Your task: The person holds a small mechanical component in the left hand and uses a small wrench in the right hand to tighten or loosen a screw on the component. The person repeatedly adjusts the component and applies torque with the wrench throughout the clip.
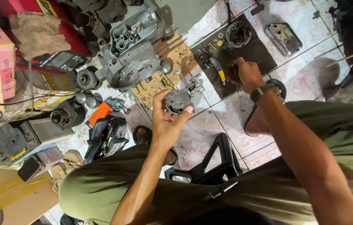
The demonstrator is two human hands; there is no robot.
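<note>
Grey metal engine part (179,100) gripped in left hand (166,121), right hand (247,75) closed on tool (234,73)

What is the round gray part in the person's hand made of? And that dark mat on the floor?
The round gray engine part held in the left hand looks like cast metal, probably aluminium: dull silver-gray, with a steel-looking spring on top. The dark brown rectangular mat under the right hand looks like rough fabric or carpet: matte and fuzzy, though it could be rubber.
</note>
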